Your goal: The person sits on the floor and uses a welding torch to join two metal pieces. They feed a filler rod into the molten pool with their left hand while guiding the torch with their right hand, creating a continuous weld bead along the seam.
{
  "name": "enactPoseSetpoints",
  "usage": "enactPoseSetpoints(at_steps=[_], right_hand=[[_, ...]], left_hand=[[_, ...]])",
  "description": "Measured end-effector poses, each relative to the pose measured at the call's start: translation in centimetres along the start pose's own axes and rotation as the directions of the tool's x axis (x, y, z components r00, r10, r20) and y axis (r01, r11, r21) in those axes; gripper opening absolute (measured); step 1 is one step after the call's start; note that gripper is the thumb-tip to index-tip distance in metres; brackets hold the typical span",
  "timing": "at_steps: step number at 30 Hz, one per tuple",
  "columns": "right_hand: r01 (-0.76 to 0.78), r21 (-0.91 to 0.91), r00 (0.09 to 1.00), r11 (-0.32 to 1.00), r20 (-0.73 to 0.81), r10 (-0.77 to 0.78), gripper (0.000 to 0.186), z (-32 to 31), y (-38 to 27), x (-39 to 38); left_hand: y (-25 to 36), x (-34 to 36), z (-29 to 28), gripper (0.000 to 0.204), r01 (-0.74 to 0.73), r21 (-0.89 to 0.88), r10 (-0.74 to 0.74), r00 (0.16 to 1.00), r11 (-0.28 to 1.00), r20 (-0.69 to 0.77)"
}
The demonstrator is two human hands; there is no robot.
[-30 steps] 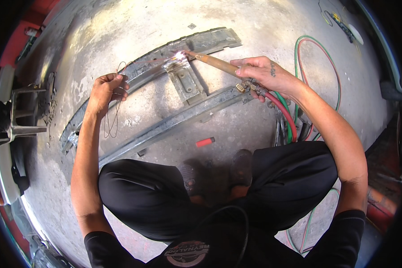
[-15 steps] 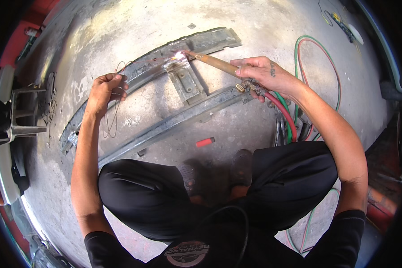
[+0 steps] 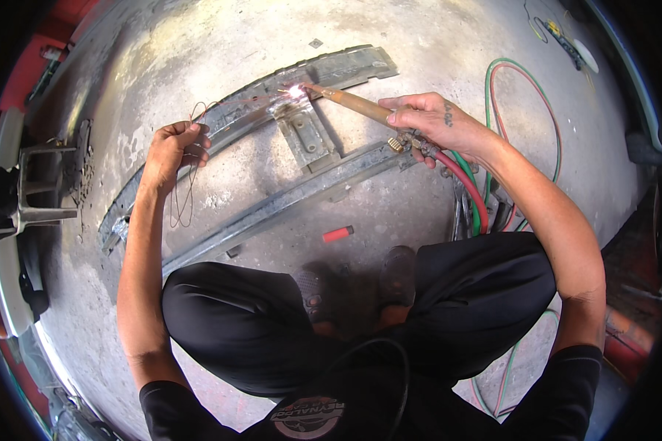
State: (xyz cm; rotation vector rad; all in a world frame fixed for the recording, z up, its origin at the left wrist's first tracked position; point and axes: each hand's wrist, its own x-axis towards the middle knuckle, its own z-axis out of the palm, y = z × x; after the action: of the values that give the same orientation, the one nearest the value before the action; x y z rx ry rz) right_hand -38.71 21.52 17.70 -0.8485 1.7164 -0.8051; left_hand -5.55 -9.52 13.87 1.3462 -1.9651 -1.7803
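Note:
My left hand point(image 3: 180, 147) pinches a thin looped filler wire point(image 3: 197, 110), one end of which runs right to a bright, sparking spot point(image 3: 296, 91). My right hand point(image 3: 438, 125) grips a welding torch point(image 3: 357, 104) with brass valves and red and green hoses point(image 3: 478, 198); its tip is at that spot. The spot is where a short metal bracket point(image 3: 309, 140) meets a long curved metal bar point(image 3: 360, 62) lying on the floor. A straight metal channel point(image 3: 272, 209) lies across the bracket's lower end.
A small red cylinder point(image 3: 337, 234) lies before my shoes. Looped thin hoses point(image 3: 555, 125) lie at right. A chair-like frame point(image 3: 44, 213) stands at left. A tool with yellow parts point(image 3: 559, 40) lies at back right. I squat on stained concrete point(image 3: 198, 44).
Both hands and the torch hold nearly the same position. The glow and sparks at the torch tip vary slightly.

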Motion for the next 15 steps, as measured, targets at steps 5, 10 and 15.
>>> enactPoseSetpoints(at_steps=[5,10,15], right_hand=[[0.007,0.005,1.0,1.0,0.003,-0.007,0.064,0.09,-0.06,-0.02],[0.002,0.009,1.0,1.0,-0.001,-0.002,0.064,0.12,-0.25,-0.14],[0.001,0.004,1.0,1.0,0.001,-0.001,0.063,0.09,-0.09,0.0]], left_hand=[[0.01,-0.03,-0.06,0.027,0.002,-0.003,-0.002,1.0,1.0,0.003],[0.1,-0.12,0.02,0.027,0.003,-0.002,-0.003,1.0,1.0,-0.002],[0.0,-0.03,0.0,0.027,0.002,-0.002,-0.002,1.0,1.0,-0.003]])
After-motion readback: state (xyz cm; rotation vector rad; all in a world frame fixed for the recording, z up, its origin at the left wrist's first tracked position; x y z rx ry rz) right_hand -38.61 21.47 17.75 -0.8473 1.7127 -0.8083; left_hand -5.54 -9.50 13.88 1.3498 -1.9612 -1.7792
